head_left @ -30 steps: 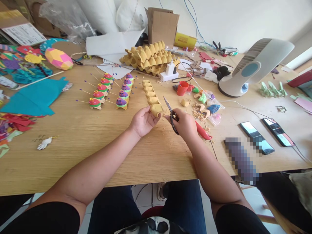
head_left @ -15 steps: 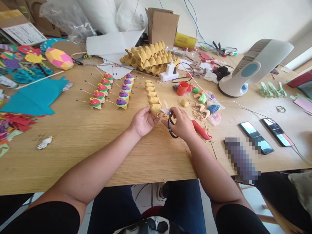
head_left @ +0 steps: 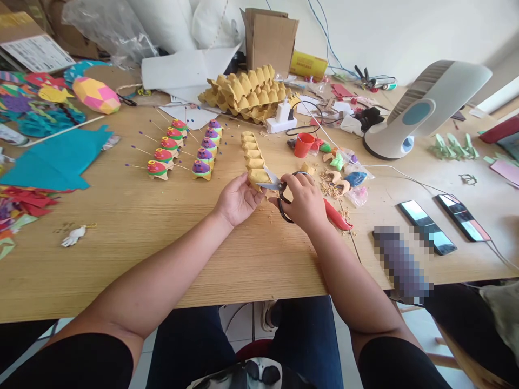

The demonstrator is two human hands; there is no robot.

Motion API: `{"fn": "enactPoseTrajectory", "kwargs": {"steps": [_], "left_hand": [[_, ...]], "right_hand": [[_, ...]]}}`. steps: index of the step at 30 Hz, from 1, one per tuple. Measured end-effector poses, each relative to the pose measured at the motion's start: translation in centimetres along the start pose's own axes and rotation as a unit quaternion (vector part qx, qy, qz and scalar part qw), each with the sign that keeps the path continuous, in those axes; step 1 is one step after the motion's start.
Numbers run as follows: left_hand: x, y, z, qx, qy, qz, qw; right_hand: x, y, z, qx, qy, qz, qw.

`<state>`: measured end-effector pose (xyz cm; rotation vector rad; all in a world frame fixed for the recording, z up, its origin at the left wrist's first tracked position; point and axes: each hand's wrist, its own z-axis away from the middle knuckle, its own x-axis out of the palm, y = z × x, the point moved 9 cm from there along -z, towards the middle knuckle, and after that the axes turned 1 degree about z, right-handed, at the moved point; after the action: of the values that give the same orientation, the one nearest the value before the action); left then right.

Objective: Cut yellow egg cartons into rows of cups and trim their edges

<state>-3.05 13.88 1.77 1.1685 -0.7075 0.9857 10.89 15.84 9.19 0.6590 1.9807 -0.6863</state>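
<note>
My left hand (head_left: 242, 201) grips the near end of a yellow egg-carton strip (head_left: 254, 153), which stretches away from me along the table. In my right hand (head_left: 305, 201) is a pair of black-handled scissors (head_left: 279, 187). Its blades are apart, one over and one under the near cup of the strip. Paper crumbs lie around both hands. Beside my right hand is a curved red piece (head_left: 338, 215), and just behind it a loose yellow carton piece (head_left: 307, 168), partly covered. To the left stand red-green painted carton strips (head_left: 163, 155) and purple ones (head_left: 205, 154) with thin sticks.
Stacked yellow egg cartons (head_left: 247, 92) stand at the back beside a white power strip (head_left: 281, 125). Right of the strip are a red cup (head_left: 304, 145) and bagged coloured clay (head_left: 356, 179). A white fan (head_left: 421, 113) and phones (head_left: 427, 227) are on the right, blue paper (head_left: 57, 159) on the left.
My right hand has brought the scissors slightly left, and their blades now straddle the near cup. The near end of the strip has tilted a little in my left hand.
</note>
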Motion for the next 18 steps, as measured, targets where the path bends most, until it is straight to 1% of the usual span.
{"fn": "enactPoseTrajectory", "kwargs": {"steps": [5, 18], "left_hand": [[-0.13, 0.15, -0.05, 0.005, 0.002, 0.006, 1.0], [-0.08, 0.21, -0.1, 0.009, -0.008, 0.005, 1.0]], "right_hand": [[-0.48, -0.46, 0.07, -0.003, 0.016, 0.03, 0.999], [-0.74, -0.81, 0.13, -0.003, 0.014, 0.052, 0.999]]}}
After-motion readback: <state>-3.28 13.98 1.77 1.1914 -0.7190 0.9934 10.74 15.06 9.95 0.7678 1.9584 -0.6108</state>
